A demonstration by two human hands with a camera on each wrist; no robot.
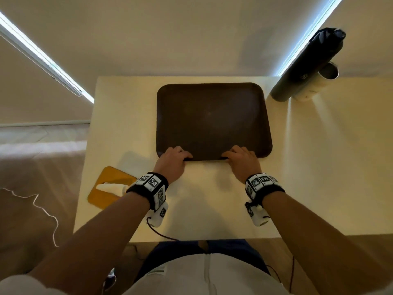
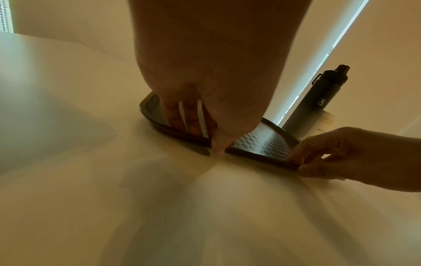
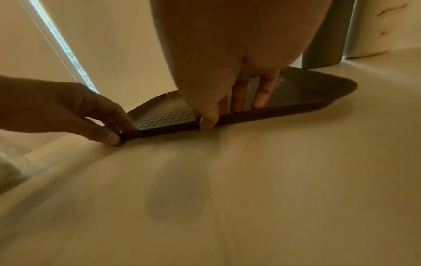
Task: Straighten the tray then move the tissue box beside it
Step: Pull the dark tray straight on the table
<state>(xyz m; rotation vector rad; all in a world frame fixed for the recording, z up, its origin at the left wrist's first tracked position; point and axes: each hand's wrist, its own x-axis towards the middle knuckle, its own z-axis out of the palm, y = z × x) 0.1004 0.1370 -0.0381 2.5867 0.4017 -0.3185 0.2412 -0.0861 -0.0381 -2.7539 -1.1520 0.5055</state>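
1. My left hand [image 1: 173, 161] and right hand [image 1: 243, 161] both pinch the near rim of the brown tray [image 1: 212, 118], fingers curled over into the tray and thumbs against the outer lip. The wrist views show the thumb tips at table level, under or against the rim.
2. The tray sits at the far middle of the cream table [image 1: 202, 199]. Its near edge looks almost parallel to the table's near edge, so I judge the straightening nearly finished.
3. To finish well, I would keep the tray flat and pivot it by small, equal nudges from both hands, not lift one corner. The table looks smooth, so I expect a light tray to slide easily and overshoot if pushed hard.
4. The far right corner of the tray lies near a dark water bottle [image 1: 306, 67]; any swing that way should be gentle so it isn't knocked.
5. The orange tissue box [image 1: 108, 188], a white tissue poking from its slot, rests at the near left edge of the table, well apart from the tray and partly under my left forearm. It is untouched.
6. Around the table: a pale wall behind, bright strips of window blind at the far left and far right, and tan floor with a thin white cord at left.
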